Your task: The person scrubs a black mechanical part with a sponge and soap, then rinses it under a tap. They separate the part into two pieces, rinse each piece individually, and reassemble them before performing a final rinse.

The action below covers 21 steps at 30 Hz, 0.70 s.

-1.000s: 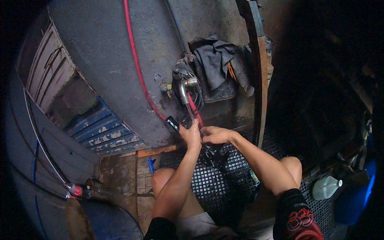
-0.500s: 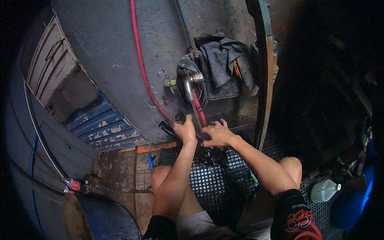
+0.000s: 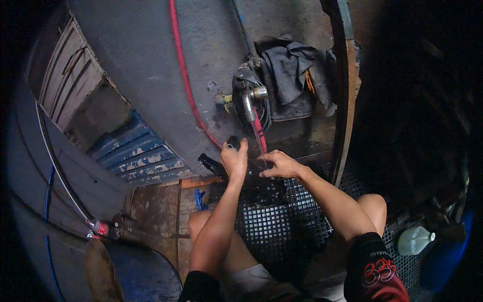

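- Since a second ago, the two hands have parted: they were together in the water; now the left sits off to one side.
- The chrome tap (image 3: 248,106) is mid-scene, the centre of my clock, its stream of water (image 3: 260,149) falling toward 5 o'clock.
- Left hand (image 3: 234,160), between 6 and 7: wet, thumb up beside a dark round piece (image 3: 232,143); whether it grips that, I cannot tell.
- Right hand (image 3: 279,165), at 5: thumb and fingers spread apart, fingertips at the stream.
- Progress, as I judge it: midway. Wetting is done on the left hand; the water still runs, so it seems unfinished. How much is left, I cannot tell.
- Count: two hands, one tap, one stream; one red hose (image 3: 181,60) at 10; one draped grey cloth (image 3: 289,70) between 1 and 2; one black bar (image 3: 212,166) and one blue item (image 3: 200,200) at 7; one red-labelled bottle (image 3: 103,229) at 8; one whitish jug (image 3: 414,241) at 4.
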Each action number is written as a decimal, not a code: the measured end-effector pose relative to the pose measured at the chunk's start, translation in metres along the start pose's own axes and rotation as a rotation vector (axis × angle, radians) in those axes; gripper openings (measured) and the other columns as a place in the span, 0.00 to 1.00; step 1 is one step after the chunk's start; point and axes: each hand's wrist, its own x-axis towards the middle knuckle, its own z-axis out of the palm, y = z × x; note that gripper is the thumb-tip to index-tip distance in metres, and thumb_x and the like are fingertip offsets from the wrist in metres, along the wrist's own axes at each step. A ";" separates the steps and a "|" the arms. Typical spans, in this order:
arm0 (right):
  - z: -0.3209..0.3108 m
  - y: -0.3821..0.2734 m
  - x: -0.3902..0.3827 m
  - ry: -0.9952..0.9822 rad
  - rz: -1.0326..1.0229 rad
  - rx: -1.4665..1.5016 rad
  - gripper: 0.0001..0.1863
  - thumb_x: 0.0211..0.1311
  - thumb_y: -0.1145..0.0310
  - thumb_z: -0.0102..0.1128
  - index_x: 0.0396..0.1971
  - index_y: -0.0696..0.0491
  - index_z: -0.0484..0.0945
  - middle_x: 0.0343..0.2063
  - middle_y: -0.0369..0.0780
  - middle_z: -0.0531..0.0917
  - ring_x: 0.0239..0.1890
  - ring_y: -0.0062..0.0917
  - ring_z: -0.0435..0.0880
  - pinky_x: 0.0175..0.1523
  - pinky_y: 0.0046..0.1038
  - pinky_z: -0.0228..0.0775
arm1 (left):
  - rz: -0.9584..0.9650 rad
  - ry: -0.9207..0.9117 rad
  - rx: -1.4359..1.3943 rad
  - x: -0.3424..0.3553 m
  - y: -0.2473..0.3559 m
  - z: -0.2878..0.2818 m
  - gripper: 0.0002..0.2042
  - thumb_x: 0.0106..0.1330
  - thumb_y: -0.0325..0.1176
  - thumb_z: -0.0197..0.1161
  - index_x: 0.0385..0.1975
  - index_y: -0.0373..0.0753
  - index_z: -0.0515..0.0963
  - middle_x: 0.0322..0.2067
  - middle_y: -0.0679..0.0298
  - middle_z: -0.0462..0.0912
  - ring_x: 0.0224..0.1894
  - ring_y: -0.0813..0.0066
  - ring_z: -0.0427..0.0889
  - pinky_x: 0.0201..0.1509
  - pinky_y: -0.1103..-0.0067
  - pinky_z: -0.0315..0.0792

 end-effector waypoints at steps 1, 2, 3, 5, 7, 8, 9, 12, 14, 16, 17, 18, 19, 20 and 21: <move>0.000 0.006 0.000 -0.005 -0.002 0.005 0.35 0.46 0.59 0.70 0.54 0.61 0.73 0.47 0.57 0.78 0.55 0.46 0.74 0.60 0.38 0.65 | 0.024 0.033 -0.008 -0.002 0.005 0.002 0.16 0.56 0.41 0.67 0.27 0.30 0.77 0.23 0.59 0.79 0.28 0.68 0.76 0.37 0.70 0.70; -0.001 0.010 0.001 -0.012 -0.008 0.007 0.36 0.45 0.59 0.70 0.55 0.61 0.72 0.49 0.56 0.77 0.56 0.45 0.73 0.62 0.37 0.64 | 0.041 0.055 0.009 -0.001 0.002 0.003 0.16 0.56 0.41 0.67 0.27 0.30 0.77 0.23 0.59 0.79 0.28 0.67 0.77 0.37 0.69 0.70; -0.001 0.014 0.001 -0.019 -0.045 -0.044 0.36 0.45 0.60 0.70 0.55 0.60 0.72 0.51 0.55 0.76 0.58 0.44 0.71 0.64 0.37 0.62 | 0.059 0.077 0.026 0.000 -0.002 0.005 0.16 0.56 0.41 0.66 0.28 0.30 0.76 0.23 0.58 0.79 0.28 0.67 0.77 0.38 0.69 0.70; -0.003 0.019 0.001 -0.031 -0.117 -0.142 0.35 0.46 0.61 0.69 0.56 0.59 0.71 0.55 0.54 0.73 0.62 0.42 0.67 0.67 0.36 0.58 | 0.059 0.114 0.054 0.002 -0.007 0.007 0.17 0.55 0.41 0.66 0.28 0.30 0.76 0.23 0.57 0.80 0.28 0.66 0.77 0.38 0.69 0.71; -0.001 0.020 -0.002 -0.067 -0.133 -0.156 0.35 0.47 0.63 0.69 0.58 0.58 0.70 0.57 0.52 0.72 0.65 0.42 0.64 0.70 0.36 0.52 | 0.024 0.149 0.077 0.004 -0.009 0.004 0.17 0.55 0.41 0.66 0.29 0.30 0.76 0.24 0.56 0.80 0.28 0.65 0.78 0.38 0.69 0.71; -0.002 0.021 -0.003 -0.081 -0.139 -0.167 0.35 0.47 0.65 0.69 0.58 0.58 0.69 0.58 0.51 0.71 0.66 0.42 0.62 0.72 0.36 0.49 | -0.027 0.129 0.072 0.003 -0.003 0.003 0.18 0.54 0.42 0.67 0.30 0.30 0.76 0.25 0.54 0.81 0.29 0.61 0.79 0.39 0.68 0.71; -0.002 0.021 -0.004 -0.068 -0.120 -0.194 0.34 0.48 0.66 0.68 0.58 0.58 0.69 0.58 0.50 0.71 0.66 0.42 0.62 0.73 0.37 0.48 | -0.016 0.138 0.078 0.003 0.000 0.004 0.18 0.54 0.42 0.67 0.30 0.30 0.76 0.25 0.54 0.81 0.29 0.61 0.79 0.39 0.68 0.71; 0.005 0.017 -0.004 -0.034 -0.080 -0.249 0.33 0.49 0.70 0.67 0.57 0.59 0.69 0.58 0.49 0.71 0.66 0.41 0.63 0.74 0.38 0.45 | -0.003 0.155 0.112 0.002 0.007 0.003 0.19 0.54 0.43 0.67 0.32 0.30 0.76 0.26 0.51 0.81 0.31 0.56 0.80 0.39 0.66 0.71; 0.009 0.014 -0.003 -0.011 -0.071 -0.256 0.31 0.49 0.72 0.67 0.56 0.60 0.70 0.58 0.49 0.71 0.65 0.41 0.64 0.74 0.39 0.43 | -0.012 0.151 0.151 0.003 0.011 0.000 0.20 0.54 0.44 0.67 0.34 0.30 0.76 0.29 0.46 0.81 0.34 0.46 0.81 0.40 0.62 0.71; 0.010 0.014 -0.002 -0.008 -0.083 -0.266 0.30 0.49 0.72 0.67 0.55 0.61 0.70 0.58 0.49 0.72 0.64 0.41 0.66 0.74 0.40 0.42 | -0.016 0.124 0.120 0.002 0.010 -0.001 0.21 0.54 0.44 0.66 0.34 0.30 0.76 0.29 0.45 0.81 0.34 0.45 0.81 0.41 0.62 0.70; 0.010 0.011 -0.001 -0.006 -0.093 -0.268 0.29 0.49 0.73 0.66 0.54 0.61 0.71 0.58 0.49 0.72 0.64 0.41 0.67 0.75 0.41 0.42 | -0.017 0.114 0.107 0.003 0.009 -0.003 0.21 0.54 0.45 0.66 0.35 0.30 0.76 0.30 0.45 0.81 0.34 0.45 0.81 0.41 0.62 0.70; 0.010 0.009 -0.001 -0.009 -0.088 -0.274 0.29 0.49 0.73 0.66 0.54 0.60 0.71 0.57 0.49 0.72 0.63 0.41 0.67 0.74 0.40 0.45 | -0.027 0.098 0.113 0.004 0.007 -0.005 0.22 0.53 0.45 0.66 0.35 0.30 0.76 0.30 0.45 0.81 0.35 0.45 0.81 0.41 0.62 0.70; 0.010 0.007 -0.001 -0.010 -0.082 -0.279 0.29 0.49 0.73 0.66 0.54 0.60 0.71 0.56 0.49 0.73 0.63 0.42 0.68 0.73 0.40 0.47 | -0.037 0.082 0.120 0.005 0.006 -0.006 0.22 0.53 0.46 0.66 0.36 0.30 0.76 0.30 0.45 0.82 0.36 0.45 0.81 0.42 0.62 0.71; 0.010 0.007 -0.002 -0.013 -0.071 -0.287 0.29 0.49 0.72 0.66 0.54 0.59 0.72 0.56 0.50 0.74 0.62 0.42 0.68 0.72 0.40 0.50 | -0.049 0.062 0.123 0.004 0.003 -0.005 0.23 0.53 0.47 0.66 0.36 0.30 0.77 0.31 0.45 0.82 0.36 0.45 0.81 0.42 0.61 0.71; 0.010 0.008 -0.003 -0.024 -0.043 -0.287 0.28 0.48 0.72 0.66 0.53 0.59 0.72 0.54 0.50 0.75 0.61 0.43 0.69 0.70 0.40 0.54 | -0.067 0.063 0.150 0.004 0.001 -0.002 0.22 0.53 0.47 0.66 0.36 0.31 0.77 0.30 0.48 0.82 0.36 0.48 0.81 0.42 0.63 0.71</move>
